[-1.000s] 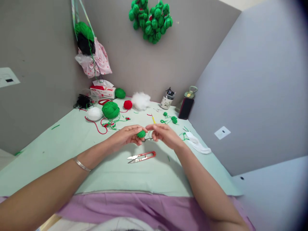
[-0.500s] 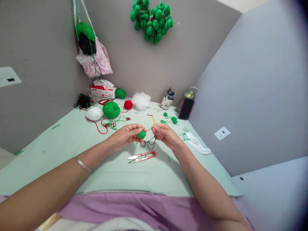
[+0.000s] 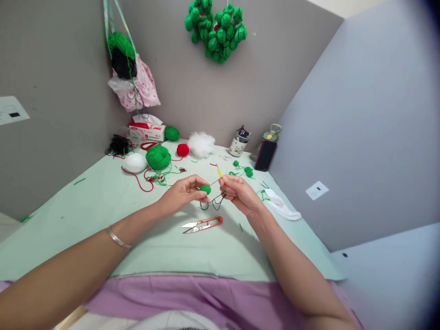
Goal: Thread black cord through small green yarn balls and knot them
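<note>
My left hand (image 3: 185, 192) is closed, pinching a small green crocheted ball (image 3: 205, 189) between thumb and fingers. Black yarn (image 3: 216, 182) stretches from the ball to my right hand (image 3: 239, 190), whose fingers are pinched on it. Whether a needle is in those fingers I cannot make out. More black yarn hangs in loops beneath the two hands. Just beyond the right fingertips shows a yellow-handled crochet hook (image 3: 219, 172), seemingly lying on the table. Closer to me lie thread snips (image 3: 202, 225) with an orange-red handle.
Behind the hands are green yarn (image 3: 158, 157), white yarn (image 3: 135, 162), a red ball (image 3: 183, 150) and white stuffing (image 3: 201, 145). A pen cup (image 3: 238, 144), phone (image 3: 266, 155) and bottle (image 3: 273, 132) stand back right. White cloth (image 3: 282, 204) lies at right.
The left fingers have shifted around the green ball, which is turned and slightly higher. My right hand has moved a little to the right, away from the ball.
</note>
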Available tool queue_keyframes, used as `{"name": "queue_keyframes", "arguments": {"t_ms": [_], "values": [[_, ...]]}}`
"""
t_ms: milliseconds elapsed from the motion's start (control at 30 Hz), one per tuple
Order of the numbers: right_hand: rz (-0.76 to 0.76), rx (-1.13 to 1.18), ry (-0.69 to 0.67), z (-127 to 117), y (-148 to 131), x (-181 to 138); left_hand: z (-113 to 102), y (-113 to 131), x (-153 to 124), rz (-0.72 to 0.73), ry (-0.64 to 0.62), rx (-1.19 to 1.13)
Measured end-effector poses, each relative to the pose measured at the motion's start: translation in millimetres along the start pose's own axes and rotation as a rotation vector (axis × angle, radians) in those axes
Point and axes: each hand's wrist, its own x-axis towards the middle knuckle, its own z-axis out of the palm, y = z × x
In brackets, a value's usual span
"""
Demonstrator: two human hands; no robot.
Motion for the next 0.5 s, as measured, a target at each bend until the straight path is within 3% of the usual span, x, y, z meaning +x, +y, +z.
{"name": "queue_keyframes", "arguments": {"t_ms": [200,400,500], "values": [[-0.256,-0.415,0.068,25.2,-8.3,-16.8,8.0,-7.1,-1.9,0.132,0.095,0.067],[-0.46,-0.918,-0.028,40.8,0.4,-27.1,4.1,-9.1,-0.2,0.287,0.19,0.171],[-0.589,-0.988,0.031,40.6,2.7,-26.8,0.2,-7.1,1.2,0.291,0.247,0.141]]}}
